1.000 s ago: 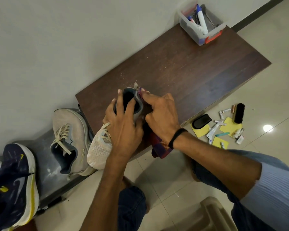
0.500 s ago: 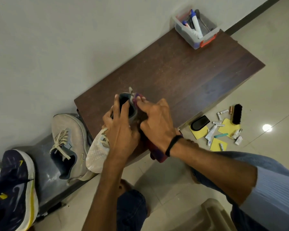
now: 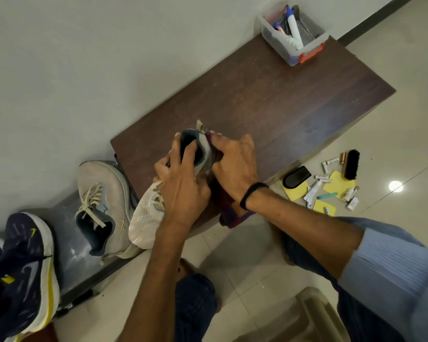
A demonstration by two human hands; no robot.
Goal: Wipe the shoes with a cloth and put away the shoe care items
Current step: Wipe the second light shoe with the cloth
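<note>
A white mesh shoe (image 3: 146,218) rests on the near corner of the dark wooden table (image 3: 269,104). My left hand (image 3: 181,183) grips its collar, fingers curled into the opening. Against the shoe's heel side, my right hand (image 3: 235,166) presses a dark maroon cloth (image 3: 229,211) whose loose end hangs below the table edge. The matching white shoe (image 3: 101,206) lies to the left on a grey shelf. On the floor at right lie shoe care items: a black brush (image 3: 351,164), a black applicator (image 3: 296,176), yellow cloths (image 3: 337,182) and small tubes.
A clear plastic bin (image 3: 293,38) with bottles and tubes stands at the table's far corner by the wall. Dark blue sneakers (image 3: 22,272) sit at the lower left. A beige stool (image 3: 304,317) is at the bottom, between my knees.
My right hand and the cloth have shifted slightly along the shoe's heel. My left hand keeps the same hold. The camera view has drifted a little.
</note>
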